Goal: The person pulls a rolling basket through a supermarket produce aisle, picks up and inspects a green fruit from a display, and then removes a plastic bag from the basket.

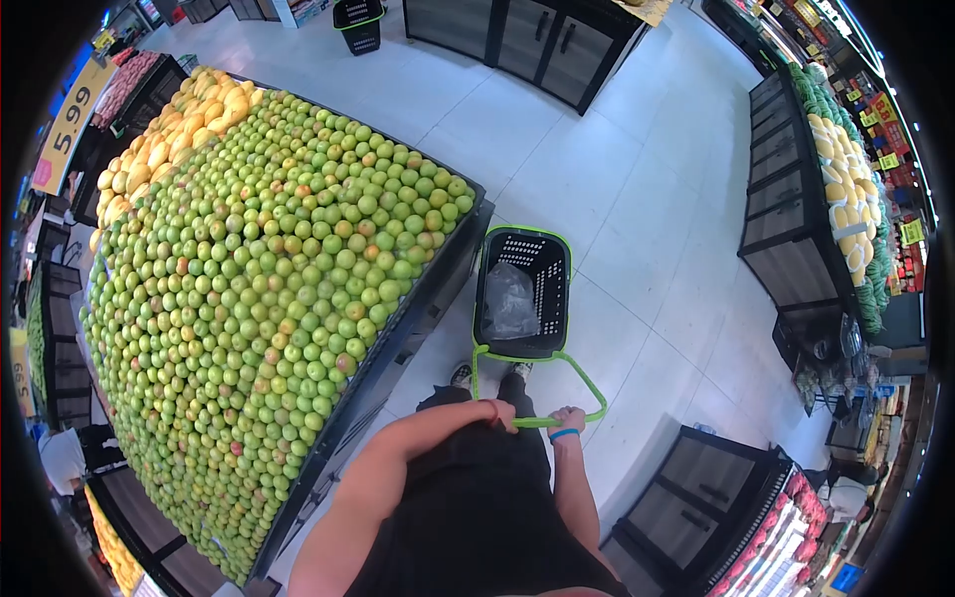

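Observation:
A black shopping basket [555, 343] with a green rim stands on the floor just in front of my feet. Inside it lies a clear plastic bag [509, 301]. The basket's green handle [595, 386] is pulled up towards my body. My right hand [567, 420], with a blue band at the wrist, is closed round the handle bar. Close to it, my left hand [504, 414], with a red band at the wrist, also grips the bar, though its fingers are partly hidden.
A large sloping stand of green round fruit [269, 269] rises at my left, with yellow fruit [169, 139] at its far end. Dark cabinets [537, 40] stand ahead. At the right is a yellow and green produce stand [844, 189]. Another basket [360, 25] sits far ahead.

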A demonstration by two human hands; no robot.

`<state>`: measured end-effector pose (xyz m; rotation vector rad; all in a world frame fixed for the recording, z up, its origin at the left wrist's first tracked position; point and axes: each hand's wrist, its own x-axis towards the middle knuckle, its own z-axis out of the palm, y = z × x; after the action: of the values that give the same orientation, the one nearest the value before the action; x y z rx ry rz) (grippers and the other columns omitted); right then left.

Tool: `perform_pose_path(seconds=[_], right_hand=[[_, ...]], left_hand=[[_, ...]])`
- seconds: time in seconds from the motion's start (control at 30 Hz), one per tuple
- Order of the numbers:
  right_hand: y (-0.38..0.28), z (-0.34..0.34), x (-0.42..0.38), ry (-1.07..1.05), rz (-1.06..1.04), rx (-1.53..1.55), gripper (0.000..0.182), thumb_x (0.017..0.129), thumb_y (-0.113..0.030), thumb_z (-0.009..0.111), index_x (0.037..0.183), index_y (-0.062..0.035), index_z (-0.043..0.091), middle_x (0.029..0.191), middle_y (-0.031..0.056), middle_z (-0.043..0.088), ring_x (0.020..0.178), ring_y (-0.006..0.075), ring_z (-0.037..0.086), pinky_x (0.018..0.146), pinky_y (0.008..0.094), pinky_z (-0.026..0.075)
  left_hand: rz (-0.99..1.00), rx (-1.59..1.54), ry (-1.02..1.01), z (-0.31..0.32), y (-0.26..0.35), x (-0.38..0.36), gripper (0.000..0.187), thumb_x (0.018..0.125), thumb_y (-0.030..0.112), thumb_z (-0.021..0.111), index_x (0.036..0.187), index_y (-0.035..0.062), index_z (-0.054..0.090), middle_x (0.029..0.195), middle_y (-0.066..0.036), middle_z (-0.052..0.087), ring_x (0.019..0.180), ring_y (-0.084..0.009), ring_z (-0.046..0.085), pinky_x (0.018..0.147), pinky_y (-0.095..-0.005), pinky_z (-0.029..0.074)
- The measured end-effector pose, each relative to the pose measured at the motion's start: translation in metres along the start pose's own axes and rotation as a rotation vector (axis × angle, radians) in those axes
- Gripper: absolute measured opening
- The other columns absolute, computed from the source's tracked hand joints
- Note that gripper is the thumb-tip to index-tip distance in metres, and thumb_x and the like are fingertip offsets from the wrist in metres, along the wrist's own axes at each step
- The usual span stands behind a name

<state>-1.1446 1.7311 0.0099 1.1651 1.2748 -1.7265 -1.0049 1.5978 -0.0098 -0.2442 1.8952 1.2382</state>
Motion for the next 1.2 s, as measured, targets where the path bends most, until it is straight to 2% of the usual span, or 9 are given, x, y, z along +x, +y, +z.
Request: perform_pose_path(seconds=[0.4, 0.6, 0.67, 0.77, 0.9, 1.0, 1.1, 1.2], right_hand=[[-0.092, 0.048, 0.048, -0.081, 0.032, -0.185, 0.017, 0.084, -0.012, 0.038, 0.068, -0.0076, 0.041, 0.049, -0.0031, 0.029, 0.037, 0.0087, 0.027, 0.036, 0.0232, 0.026], [-0.147, 0.075, 0.082, -0.105, 0.062, -0.243, 0.013, 0.083, -0.011, 0.038, 0.072, -0.0067, 0.043, 0.049, -0.0037, 0.029, 0.037, 0.0085, 0.028, 0.036, 0.0229, 0.027], [-0.161, 0.08, 0.093, -0.122, 0.075, -0.257, 0.012, 0.083, -0.011, 0.038, 0.072, -0.0066, 0.043, 0.048, -0.0039, 0.029, 0.036, 0.0084, 0.028, 0.035, 0.0228, 0.027], [-0.174, 0.094, 0.107, -0.173, 0.066, -0.278, 0.011, 0.083, -0.01, 0.038, 0.073, -0.0061, 0.043, 0.049, -0.0042, 0.029, 0.036, 0.0082, 0.028, 0.035, 0.0228, 0.027], [-0.189, 0.122, 0.107, -0.166, 0.066, -0.291, 0.01, 0.083, -0.01, 0.038, 0.075, -0.005, 0.043, 0.049, -0.0035, 0.03, 0.036, 0.0083, 0.028, 0.035, 0.0231, 0.027], [-0.193, 0.138, 0.112, -0.173, 0.044, -0.33, 0.011, 0.084, -0.01, 0.038, 0.076, -0.0046, 0.044, 0.049, -0.0031, 0.03, 0.037, 0.0084, 0.028, 0.036, 0.0231, 0.027], [-0.199, 0.152, 0.119, -0.157, 0.04, -0.364, 0.011, 0.084, -0.01, 0.039, 0.076, -0.0046, 0.044, 0.049, -0.003, 0.03, 0.037, 0.0085, 0.027, 0.036, 0.023, 0.027], [-0.206, 0.168, 0.123, -0.147, 0.043, -0.385, 0.011, 0.084, -0.011, 0.039, 0.076, -0.0048, 0.044, 0.049, -0.0033, 0.03, 0.037, 0.0085, 0.027, 0.037, 0.0228, 0.027]], left_hand=[[-0.026, -0.067, 0.035, -0.048, 0.059, 0.062, 0.063, 0.071, 0.06, 0.059, 0.09, 0.0014, 0.068, 0.085, -0.017, 0.067, 0.078, -0.0305, 0.064, 0.071, -0.0386, 0.048], [0.012, -0.098, 0.134, -0.068, 0.083, 0.104, 0.063, 0.073, 0.063, 0.056, 0.091, 0.0034, 0.069, 0.087, -0.016, 0.067, 0.082, -0.0297, 0.063, 0.074, -0.0379, 0.048], [0.037, -0.151, 0.228, -0.071, 0.09, 0.111, 0.063, 0.075, 0.062, 0.056, 0.093, 0.0032, 0.067, 0.086, -0.016, 0.066, 0.082, -0.03, 0.063, 0.074, -0.0386, 0.048], [0.077, -0.166, 0.358, -0.073, 0.082, 0.131, 0.062, 0.077, 0.062, 0.054, 0.092, 0.0025, 0.066, 0.084, -0.018, 0.065, 0.08, -0.0324, 0.062, 0.072, -0.0403, 0.047], [0.041, -0.126, 0.396, -0.095, 0.092, 0.126, 0.063, 0.079, 0.063, 0.053, 0.089, 0.0016, 0.064, 0.083, -0.02, 0.064, 0.08, -0.0348, 0.061, 0.071, -0.0418, 0.047], [-0.013, -0.173, 0.415, -0.103, 0.091, 0.126, 0.067, 0.076, 0.065, 0.052, 0.092, 0.0008, 0.065, 0.089, -0.021, 0.064, 0.086, -0.0349, 0.06, 0.076, -0.0415, 0.045], [0.028, -0.19, 0.458, -0.111, 0.084, 0.13, 0.068, 0.076, 0.066, 0.051, 0.091, 0.0005, 0.065, 0.09, -0.021, 0.063, 0.086, -0.0359, 0.06, 0.076, -0.042, 0.045], [0.074, -0.134, 0.51, -0.122, 0.078, 0.138, 0.065, 0.078, 0.065, 0.052, 0.083, 0.0007, 0.062, 0.082, -0.022, 0.062, 0.08, -0.037, 0.06, 0.07, -0.0433, 0.046]])
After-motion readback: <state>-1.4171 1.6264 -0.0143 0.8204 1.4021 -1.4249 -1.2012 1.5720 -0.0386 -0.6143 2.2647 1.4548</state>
